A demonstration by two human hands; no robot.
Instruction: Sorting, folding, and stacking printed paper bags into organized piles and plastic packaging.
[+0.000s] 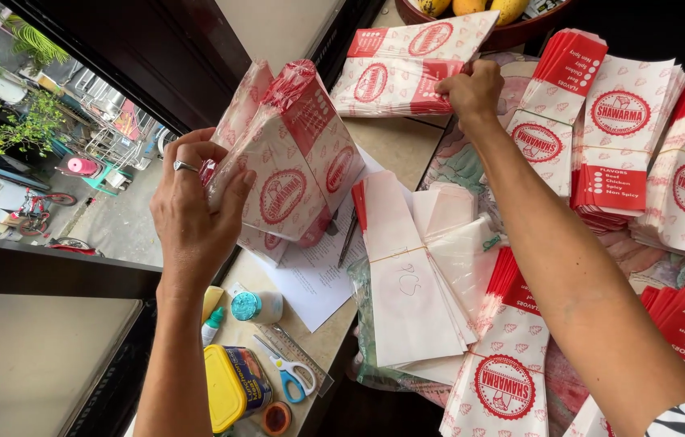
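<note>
My left hand (195, 206), a ring on one finger, grips a thick bent bundle of red-and-white printed paper bags (294, 154) held up near the window. My right hand (470, 91) reaches forward and pinches the corner of another stack of red-and-white paper bags (395, 69) lying on the far countertop. Between my arms lies a white bundle of plain bags (411, 283) tied with a rubber band.
More tied bundles of printed bags (626, 137) cover the right side and the near edge (504, 372). On the ledge sit a yellow-lidded tin (233, 388), scissors (290, 374), a ruler, a small teal-capped jar (252, 306) and paper sheets. A bowl of yellow fruit (488, 12) stands at the back.
</note>
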